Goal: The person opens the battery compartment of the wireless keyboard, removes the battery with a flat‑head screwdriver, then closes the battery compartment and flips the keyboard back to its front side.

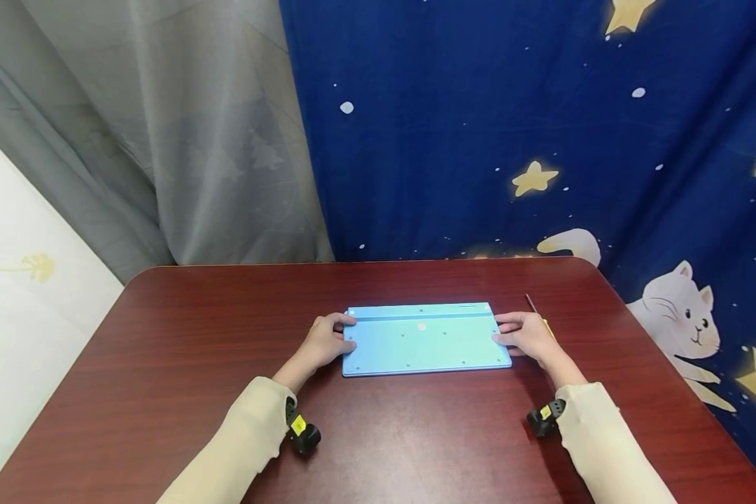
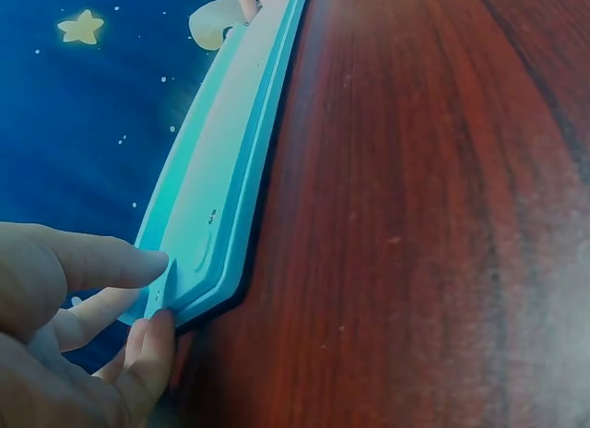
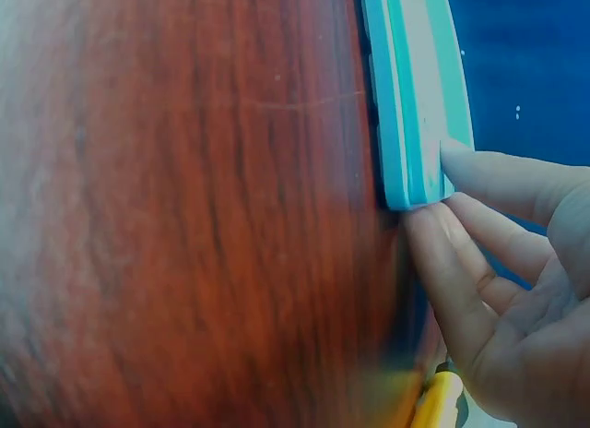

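Observation:
A light blue keyboard (image 1: 425, 343) lies with its underside up, small screw holes and a pale round spot showing on it. My left hand (image 1: 323, 341) holds its left end, thumb on the upper face and fingers at the edge, as the left wrist view of the keyboard (image 2: 217, 160) shows. At the opposite end, my right hand (image 1: 529, 337) grips the keyboard (image 3: 419, 96) between thumb and fingers. Just beyond the right hand, a thin screwdriver (image 1: 549, 327) with a yellow handle is partly hidden; its handle (image 3: 440, 400) also appears low in the right wrist view.
Everything is at a dark red wooden table (image 1: 183, 336) with rounded far corners. A grey curtain (image 1: 227, 140) and a blue starry curtain (image 1: 428, 140) hang behind it. Black wrist cameras (image 1: 304, 435) are strapped at both cuffs.

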`<state>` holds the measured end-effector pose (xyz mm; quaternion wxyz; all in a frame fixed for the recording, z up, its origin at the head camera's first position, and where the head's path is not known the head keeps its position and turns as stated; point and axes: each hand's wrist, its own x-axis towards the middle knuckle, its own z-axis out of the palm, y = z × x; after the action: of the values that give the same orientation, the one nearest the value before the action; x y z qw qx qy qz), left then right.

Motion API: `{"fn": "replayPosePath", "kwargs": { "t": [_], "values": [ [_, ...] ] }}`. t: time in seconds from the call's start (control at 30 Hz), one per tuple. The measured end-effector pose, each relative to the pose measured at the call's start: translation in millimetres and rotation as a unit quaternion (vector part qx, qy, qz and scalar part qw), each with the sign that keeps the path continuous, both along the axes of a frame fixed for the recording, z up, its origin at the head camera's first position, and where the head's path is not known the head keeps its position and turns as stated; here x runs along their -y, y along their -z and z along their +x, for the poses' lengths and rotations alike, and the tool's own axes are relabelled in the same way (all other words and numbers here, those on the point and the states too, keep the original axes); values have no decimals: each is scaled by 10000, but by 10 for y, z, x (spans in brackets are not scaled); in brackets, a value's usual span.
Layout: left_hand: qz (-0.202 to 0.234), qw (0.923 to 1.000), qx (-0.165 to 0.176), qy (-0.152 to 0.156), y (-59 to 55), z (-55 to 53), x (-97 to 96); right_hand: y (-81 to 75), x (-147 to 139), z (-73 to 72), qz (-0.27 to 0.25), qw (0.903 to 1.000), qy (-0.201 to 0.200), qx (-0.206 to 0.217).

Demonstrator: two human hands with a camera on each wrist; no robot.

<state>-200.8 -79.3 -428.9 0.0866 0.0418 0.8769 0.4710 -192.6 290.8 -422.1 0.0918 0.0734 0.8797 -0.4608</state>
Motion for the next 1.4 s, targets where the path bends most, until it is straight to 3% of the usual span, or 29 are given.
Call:
{"fn": "replayPosePath", "kwargs": {
  "t": [0.43,0.63,0.8,1.4],
  "values": [
    [314,9995,26,18,-128,-198,-93,10,-15,0,-265,9995,28,185],
    [284,9992,-95,267,-204,-272,-233,15,-16,-6,-347,9992,43,216],
    [209,9987,8,458,-256,-308,-380,15,-18,-6,-352,9990,99,243],
    [-152,9918,-125,1263,-297,-391,-970,27,-46,-34,-404,9989,19,234]
  ]
}}
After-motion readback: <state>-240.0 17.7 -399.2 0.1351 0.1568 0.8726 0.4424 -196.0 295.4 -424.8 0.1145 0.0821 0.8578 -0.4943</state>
